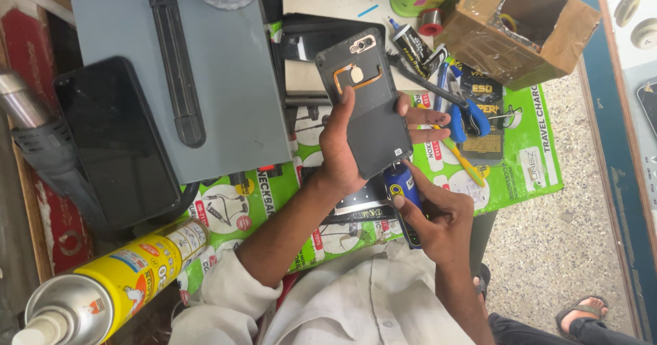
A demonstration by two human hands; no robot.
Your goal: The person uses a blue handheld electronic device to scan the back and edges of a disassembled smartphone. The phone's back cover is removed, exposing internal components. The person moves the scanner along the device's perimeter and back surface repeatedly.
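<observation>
Phone (366,105) back-up in left hand (342,153), fingers (424,117) under far edge, thumb on top

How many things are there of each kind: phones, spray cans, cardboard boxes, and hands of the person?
Phones: 2, one in the left hand showing its dark back, one black phone lying on the left.
Spray cans: 1.
Cardboard boxes: 1.
Hands: 2, the right hand included.
Total: 6

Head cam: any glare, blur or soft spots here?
Head view: even daylight, soft shadows. The phone in the left hand is sharp; the yellow spray can close to the lens is soft. Mild sheen on the black tablet; the right hand is clear.
</observation>
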